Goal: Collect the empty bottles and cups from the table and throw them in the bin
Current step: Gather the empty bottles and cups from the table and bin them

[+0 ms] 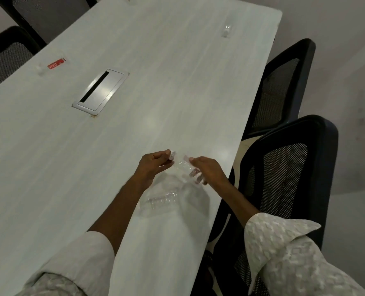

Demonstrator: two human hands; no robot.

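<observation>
Nearest me, a clear bottle [159, 201] lies on its side on the bench [177, 86], long axis running left-right; which end carries the cap I cannot tell. Above it I hold a second clear bottle [184, 167] between both hands, its axis slanting from upper left to lower right. My left hand [154, 162] has its grip closed on the upper end, my right hand [207, 169] on the lower. Both forearms extend forward. Farther off, a red-labelled bottle [52, 65] lies left and a small blurred cup [227, 30] sits far right.
</observation>
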